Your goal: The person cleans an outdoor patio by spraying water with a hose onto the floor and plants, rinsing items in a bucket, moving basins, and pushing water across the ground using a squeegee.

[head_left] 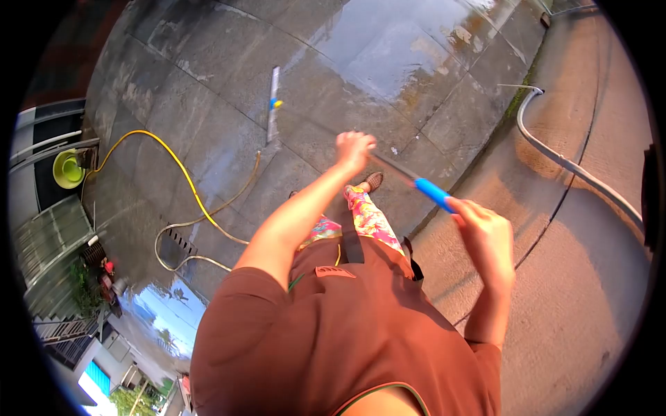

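Note:
A long-handled floor squeegee reaches across the wet floor, its narrow pale bar resting on the slabs, with a yellow and blue joint at the middle. The bar is slightly blurred, so its edge is hard to make out. My left hand is closed around the middle of the pole, in front of my body. Farther right, my right hand grips the end of the blue handle grip. The pole runs slanting between both hands and on to the bar.
A yellow hose and a paler hose curl over the floor at left. Wet concrete slabs spread ahead, with a puddle. A grey hose lies on the raised ledge at right. Green basins stand far left.

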The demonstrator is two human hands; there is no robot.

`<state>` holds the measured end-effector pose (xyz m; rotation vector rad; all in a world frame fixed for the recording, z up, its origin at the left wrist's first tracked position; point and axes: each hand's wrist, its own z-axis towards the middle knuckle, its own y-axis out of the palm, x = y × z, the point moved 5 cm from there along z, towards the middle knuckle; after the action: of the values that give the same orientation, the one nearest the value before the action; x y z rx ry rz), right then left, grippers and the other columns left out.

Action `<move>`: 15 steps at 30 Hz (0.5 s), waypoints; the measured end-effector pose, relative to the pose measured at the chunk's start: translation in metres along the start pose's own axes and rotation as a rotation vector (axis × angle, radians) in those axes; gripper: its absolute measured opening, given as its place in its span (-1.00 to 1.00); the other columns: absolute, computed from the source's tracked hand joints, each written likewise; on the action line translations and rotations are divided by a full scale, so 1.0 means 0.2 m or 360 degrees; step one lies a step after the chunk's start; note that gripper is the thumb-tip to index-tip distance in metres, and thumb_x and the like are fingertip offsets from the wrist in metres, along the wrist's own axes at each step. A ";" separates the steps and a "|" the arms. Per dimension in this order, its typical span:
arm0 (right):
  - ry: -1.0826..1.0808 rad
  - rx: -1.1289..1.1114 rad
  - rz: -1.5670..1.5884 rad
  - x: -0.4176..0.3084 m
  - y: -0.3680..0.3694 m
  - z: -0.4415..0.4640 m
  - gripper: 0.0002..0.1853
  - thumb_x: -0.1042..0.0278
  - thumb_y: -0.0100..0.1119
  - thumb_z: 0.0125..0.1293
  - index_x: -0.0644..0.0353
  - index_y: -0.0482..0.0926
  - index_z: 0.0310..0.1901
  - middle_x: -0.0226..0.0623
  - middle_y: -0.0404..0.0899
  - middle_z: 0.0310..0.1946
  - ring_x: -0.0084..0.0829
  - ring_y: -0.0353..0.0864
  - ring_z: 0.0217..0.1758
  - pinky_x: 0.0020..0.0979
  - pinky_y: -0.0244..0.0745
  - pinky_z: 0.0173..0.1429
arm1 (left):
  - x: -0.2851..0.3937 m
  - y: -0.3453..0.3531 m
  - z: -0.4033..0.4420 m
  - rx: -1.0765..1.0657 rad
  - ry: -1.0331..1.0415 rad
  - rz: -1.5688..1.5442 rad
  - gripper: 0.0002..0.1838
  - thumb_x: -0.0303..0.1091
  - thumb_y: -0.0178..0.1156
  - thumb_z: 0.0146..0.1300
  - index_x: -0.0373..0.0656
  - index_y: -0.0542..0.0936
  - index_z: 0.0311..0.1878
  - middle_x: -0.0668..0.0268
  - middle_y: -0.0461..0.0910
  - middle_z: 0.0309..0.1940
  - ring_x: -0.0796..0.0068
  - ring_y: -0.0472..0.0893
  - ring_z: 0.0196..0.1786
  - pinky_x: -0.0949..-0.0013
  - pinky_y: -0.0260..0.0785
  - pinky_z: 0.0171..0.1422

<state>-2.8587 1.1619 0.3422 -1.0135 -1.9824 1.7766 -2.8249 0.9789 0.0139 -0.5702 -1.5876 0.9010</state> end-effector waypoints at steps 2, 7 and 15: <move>0.0172 0.0109 -0.0111 0.18 -0.18 -0.08 -0.67 0.49 0.26 0.02 0.07 0.57 -0.11 -0.31 0.63 -0.31 -0.33 0.63 -0.35 -0.38 0.53 -0.29 | 0.33 0.09 0.22 0.0089 0.0129 -0.0218 -0.90 -0.21 0.17 0.09 0.07 0.60 -0.34 0.39 0.56 -0.43 0.32 0.51 -0.18 0.16 0.20 -0.02; 0.0231 0.0244 -0.0341 0.36 -0.38 -0.08 -0.66 0.48 0.28 0.04 0.05 0.58 -0.08 -0.31 0.63 -0.30 -0.32 0.62 -0.41 -0.40 0.50 -0.35 | 0.71 0.24 0.64 0.0072 0.0209 -0.0348 -0.89 -0.18 0.23 0.06 0.09 0.59 -0.35 0.40 0.54 -0.39 0.33 0.49 -0.11 0.14 0.17 0.08; 0.0065 0.0039 0.0170 0.65 -0.36 0.26 -0.72 0.53 0.22 0.11 0.12 0.57 -0.10 -0.16 0.62 -0.45 -0.37 0.64 -0.47 -0.47 0.47 -0.37 | 0.43 0.05 0.32 0.0188 -0.0190 -0.0276 -0.76 -0.25 0.31 -0.09 0.07 0.59 -0.28 0.41 0.60 -0.34 0.29 0.51 -0.15 0.20 0.22 0.02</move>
<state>-3.0062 1.2091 0.3709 -1.1582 -1.9107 1.8144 -2.9072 1.0356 0.0544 -0.2953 -1.6504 0.9043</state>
